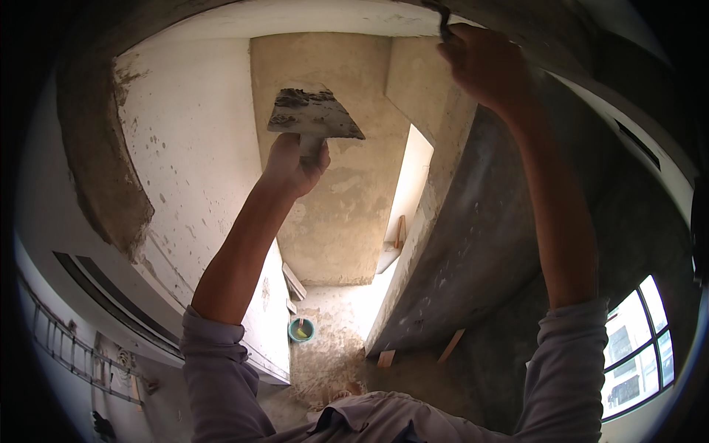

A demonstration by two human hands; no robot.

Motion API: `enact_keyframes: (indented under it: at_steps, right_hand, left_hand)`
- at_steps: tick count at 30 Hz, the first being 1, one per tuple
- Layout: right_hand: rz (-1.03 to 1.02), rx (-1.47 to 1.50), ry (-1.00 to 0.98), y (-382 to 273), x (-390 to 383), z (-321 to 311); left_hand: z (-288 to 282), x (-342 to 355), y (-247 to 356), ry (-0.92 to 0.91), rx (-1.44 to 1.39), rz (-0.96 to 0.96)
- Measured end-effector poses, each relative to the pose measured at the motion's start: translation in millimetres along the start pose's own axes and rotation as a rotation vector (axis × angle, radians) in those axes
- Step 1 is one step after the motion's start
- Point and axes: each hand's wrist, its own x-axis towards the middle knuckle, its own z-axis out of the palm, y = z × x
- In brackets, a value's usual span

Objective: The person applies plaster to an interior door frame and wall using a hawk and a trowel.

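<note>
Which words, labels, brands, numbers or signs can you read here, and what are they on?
None: I can make out no lettering on the wide-bladed tool in the left hand, the dark tool in the right hand, the blue-green bucket or the white wall.
Beyond the window, things are too blurred to tell.

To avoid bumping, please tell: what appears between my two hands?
Head view: the smeared bladed tool in the left hand, then background wall toward the right hand.
</note>
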Motion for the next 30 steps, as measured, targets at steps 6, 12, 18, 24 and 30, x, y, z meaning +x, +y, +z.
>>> enact_keyframes:
  at_steps: [6,12,18,24,30]
  right_hand:
    - [0.097,-0.127,0.071,79.5,-37.1,-23.9]
    - [0.189,-0.178,-0.025,126.9,-82.4,-60.8]
    - [0.183,-0.346,-0.039,149.8,-143.1,-89.2]
    - [0.144,-0.371,-0.113,119.7,-122.6,-59.0]
    - [0.190,-0.317,-0.101,129.3,-86.3,-82.2]
  left_hand:
    - [15.3,7.1,-16.3,0.041,-0.029,-0.049]
    - [21.3,12.1,-38.4,0.063,-0.046,-0.154]
    - [19.7,6.0,-59.8,0.058,0.001,-0.201]
    - [14.5,12.8,-77.1,0.074,0.019,-0.194]
    - [26.5,11.8,-92.6,0.020,-0.052,-0.224]
